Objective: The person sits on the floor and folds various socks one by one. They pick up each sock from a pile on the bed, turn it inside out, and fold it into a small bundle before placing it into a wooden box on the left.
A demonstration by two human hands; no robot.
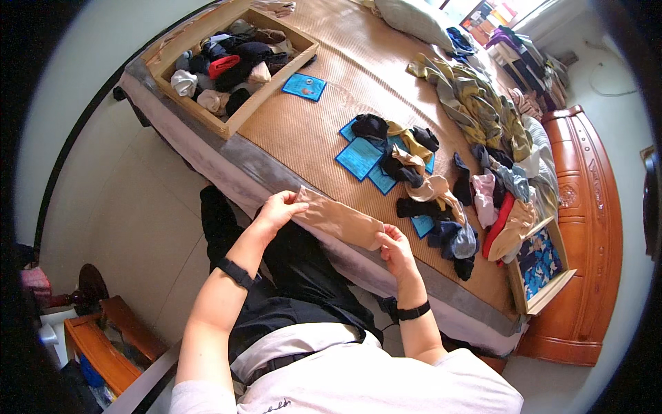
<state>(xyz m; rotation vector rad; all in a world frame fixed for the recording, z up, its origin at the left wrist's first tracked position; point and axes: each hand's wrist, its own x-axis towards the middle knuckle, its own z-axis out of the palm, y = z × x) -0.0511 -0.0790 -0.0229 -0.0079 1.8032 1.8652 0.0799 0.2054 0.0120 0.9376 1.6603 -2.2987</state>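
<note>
A flat, folded beige sock (pixel 339 219) is stretched level between my two hands over the near edge of the bed. My left hand (pixel 281 211) pinches its left end between thumb and fingers. At the other end, my right hand (pixel 393 247) is closed on the corner. Beyond the sock, a loose heap of socks (pixel 431 185) in black, beige, yellow and grey lies on the mat, partly over blue square packets (pixel 359 159). A wooden box (pixel 231 127) at the far left holds balled socks (pixel 224 67) in black, white, beige and red.
A brown woven mat (pixel 289 131) covers the bed. One blue packet (pixel 304 87) lies beside the box. To the right are more loose socks (pixel 507 214), a small wooden drawer (pixel 534 265) with a blue patterned inside, a yellow-grey blanket (pixel 469 96) and a carved headboard (pixel 583 234).
</note>
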